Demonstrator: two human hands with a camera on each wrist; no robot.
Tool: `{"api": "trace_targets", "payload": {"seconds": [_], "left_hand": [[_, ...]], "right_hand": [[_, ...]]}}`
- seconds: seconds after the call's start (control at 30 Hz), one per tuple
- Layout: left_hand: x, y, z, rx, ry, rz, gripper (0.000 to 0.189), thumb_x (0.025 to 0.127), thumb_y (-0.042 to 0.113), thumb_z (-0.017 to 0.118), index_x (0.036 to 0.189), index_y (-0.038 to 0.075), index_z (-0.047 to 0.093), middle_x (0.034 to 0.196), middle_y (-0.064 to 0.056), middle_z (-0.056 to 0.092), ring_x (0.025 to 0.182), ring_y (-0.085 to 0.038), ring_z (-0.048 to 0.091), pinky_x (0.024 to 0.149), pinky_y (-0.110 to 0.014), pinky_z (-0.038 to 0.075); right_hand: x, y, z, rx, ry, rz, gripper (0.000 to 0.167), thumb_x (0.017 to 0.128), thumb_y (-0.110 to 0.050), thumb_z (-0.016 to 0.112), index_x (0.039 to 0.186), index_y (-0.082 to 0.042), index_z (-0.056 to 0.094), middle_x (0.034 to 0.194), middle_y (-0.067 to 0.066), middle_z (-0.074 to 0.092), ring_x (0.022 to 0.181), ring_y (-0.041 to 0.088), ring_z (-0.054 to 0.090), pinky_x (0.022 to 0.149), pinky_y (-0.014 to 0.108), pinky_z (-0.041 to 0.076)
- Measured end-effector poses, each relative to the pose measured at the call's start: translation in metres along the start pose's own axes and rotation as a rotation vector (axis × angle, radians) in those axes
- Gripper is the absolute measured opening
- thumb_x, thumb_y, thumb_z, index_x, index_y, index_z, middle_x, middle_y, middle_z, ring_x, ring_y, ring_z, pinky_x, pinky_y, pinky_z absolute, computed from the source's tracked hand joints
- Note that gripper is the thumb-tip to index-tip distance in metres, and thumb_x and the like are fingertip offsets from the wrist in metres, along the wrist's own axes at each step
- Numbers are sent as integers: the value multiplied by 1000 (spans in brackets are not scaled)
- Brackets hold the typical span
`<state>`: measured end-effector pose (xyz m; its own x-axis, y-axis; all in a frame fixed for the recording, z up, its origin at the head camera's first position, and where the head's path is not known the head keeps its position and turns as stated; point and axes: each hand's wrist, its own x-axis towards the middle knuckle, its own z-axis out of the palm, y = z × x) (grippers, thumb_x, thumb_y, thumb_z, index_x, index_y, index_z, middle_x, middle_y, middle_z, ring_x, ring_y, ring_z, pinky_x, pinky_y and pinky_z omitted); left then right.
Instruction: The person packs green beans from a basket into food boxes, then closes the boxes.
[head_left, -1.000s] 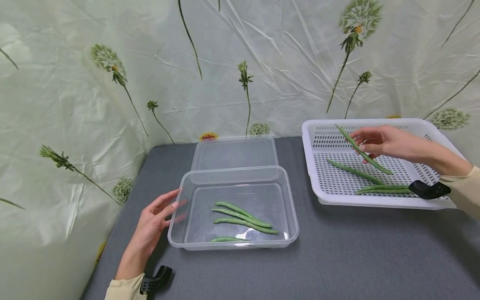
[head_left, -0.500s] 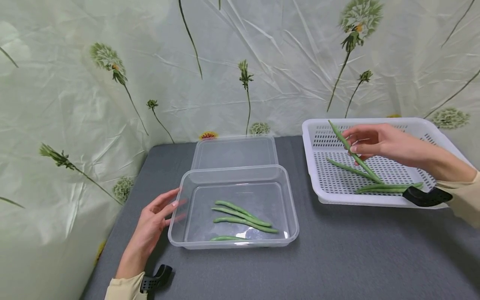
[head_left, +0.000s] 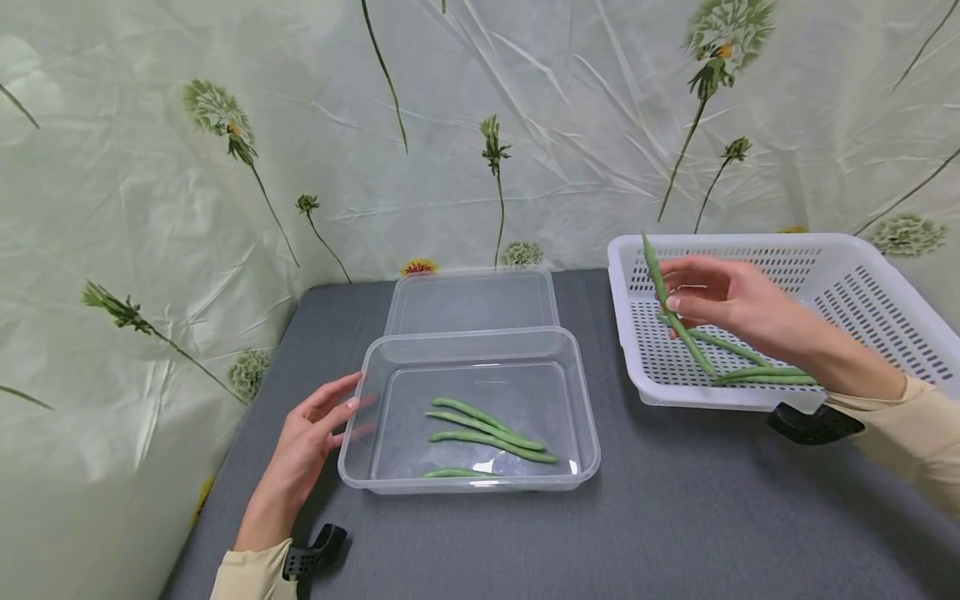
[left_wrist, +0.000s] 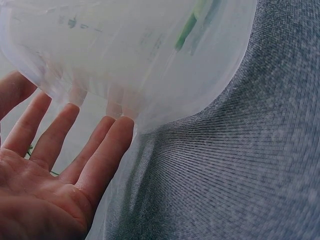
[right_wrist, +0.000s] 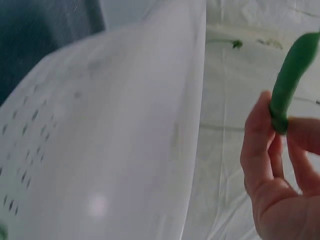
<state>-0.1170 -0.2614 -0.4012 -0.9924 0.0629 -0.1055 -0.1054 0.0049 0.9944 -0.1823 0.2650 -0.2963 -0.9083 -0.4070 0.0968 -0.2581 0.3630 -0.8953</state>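
Observation:
My right hand [head_left: 738, 307] pinches a green bean [head_left: 692, 346] between thumb and fingers over the left part of the white perforated basket [head_left: 628, 350]. In the right wrist view one end of that bean [right_wrist: 295, 67] points up past the fingertips. Other green beans [head_left: 772, 377] lie on the basket floor, partly behind the hand. Several green beans [head_left: 495, 444] rest in a clear plastic container [head_left: 585, 417] in front of me. Against its left side my left hand [head_left: 294, 462] holds its fingers nearly straight, fingertips at the wall [left_wrist: 165, 95].
Behind the container lies a clear flat lid [head_left: 476, 302], its near edge overlapped by the container's rim. A grey cloth [head_left: 525, 542] covers the table. A flower-printed sheet [head_left: 420, 108] hangs along the back and left.
My right hand has moved left within the basket area, carrying the green bean, which has turned steeper. My left hand and the container have stayed in place.

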Motion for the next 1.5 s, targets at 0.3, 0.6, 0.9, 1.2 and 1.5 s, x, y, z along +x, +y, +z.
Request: {"api": "trace_targets", "payload": {"seconds": [0.3, 0.6, 0.9, 1.2, 1.5], "left_hand": [[0, -1, 0, -1, 1, 9, 49, 99, 17, 62, 143, 2, 47, 142, -2, 52, 119, -17, 59, 87, -39, 56], [0, 0, 0, -3, 7, 12, 49, 99, 17, 63, 143, 3, 48, 143, -5, 51, 119, -17, 59, 87, -38, 56], [0, -3, 0, -3, -3, 21, 48, 99, 17, 62, 143, 3, 48, 142, -5, 51, 120, -16, 59, 87, -40, 56], [0, -2, -1, 4, 2, 35, 48, 99, 15, 62, 143, 1, 48, 142, -5, 51, 120, -17, 59, 87, -39, 56], [0, -2, 0, -8, -1, 27, 48, 99, 15, 62, 143, 1, 47, 141, -4, 52, 119, -16, 60, 87, -39, 56]], "right_hand": [[8, -8, 38, 266, 131, -99, 36, 92, 4, 65, 127, -3, 59, 108, 11, 64, 88, 16, 67, 73, 28, 58], [15, -19, 81, 440, 169, -174, 38, 91, 9, 64, 128, 2, 56, 107, 13, 63, 86, 21, 68, 75, 36, 59], [28, -13, 119, 281, 131, -240, 37, 91, 6, 65, 127, 2, 58, 108, 17, 61, 96, 22, 64, 74, 34, 58], [44, -8, 149, 200, 25, -249, 32, 89, 0, 71, 121, -4, 65, 103, 11, 63, 93, 23, 63, 71, 32, 58], [51, 1, 168, -59, -133, -199, 24, 89, -6, 72, 113, -8, 70, 95, -3, 68, 84, 11, 63, 72, 30, 55]]}}
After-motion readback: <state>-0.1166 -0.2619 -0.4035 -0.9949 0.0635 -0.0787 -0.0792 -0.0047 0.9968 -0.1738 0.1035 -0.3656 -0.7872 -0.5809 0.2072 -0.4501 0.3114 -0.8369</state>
